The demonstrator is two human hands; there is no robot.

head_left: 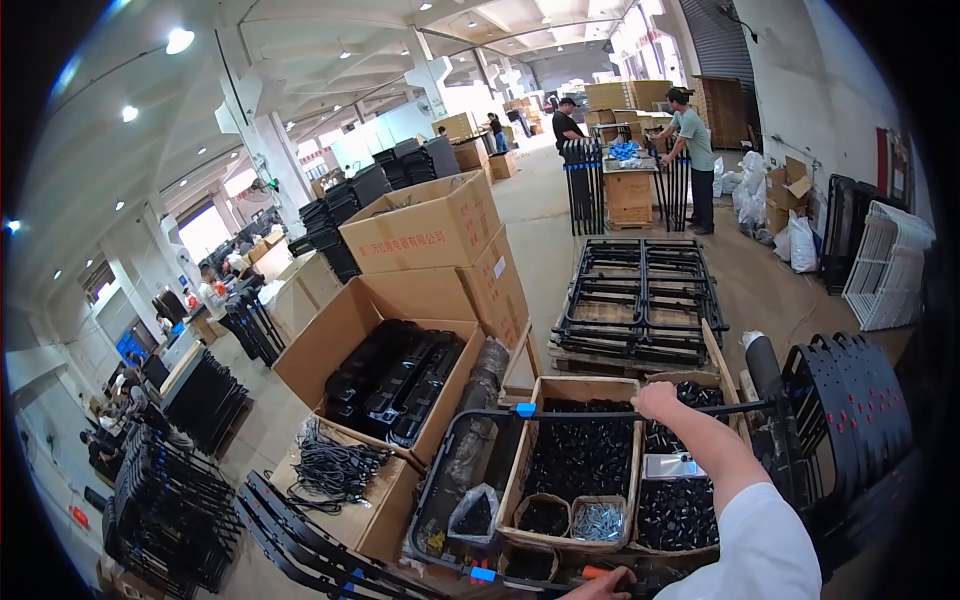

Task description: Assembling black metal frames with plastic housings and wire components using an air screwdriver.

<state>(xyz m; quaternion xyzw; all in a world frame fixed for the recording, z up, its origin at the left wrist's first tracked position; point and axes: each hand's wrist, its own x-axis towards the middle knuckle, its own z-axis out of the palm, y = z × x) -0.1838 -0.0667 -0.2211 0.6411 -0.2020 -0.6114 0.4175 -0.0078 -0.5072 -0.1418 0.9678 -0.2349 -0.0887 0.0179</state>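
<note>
A bent black metal tube frame (590, 412) with blue clips lies across the work area, over boxes of small parts. My right hand (657, 400) is closed around its far bar. At the lower edge my left hand (602, 584) is partly cut off; the frame's near bar runs into it and its fingers look curled there. An orange-ended object (594, 572) lies just beside that hand. Under the frame, a wooden box (638, 440) holds black plastic parts (580, 450), and a small carton (599, 521) in it holds silvery screws.
A silver rectangular object (673, 466) rests on black parts to the right. Left are bundled black cables (335, 468) and an open carton (320, 345) of black parts. Black frames (845, 410) stand right; more lie on a pallet (640, 300) ahead. Two people work at a far table.
</note>
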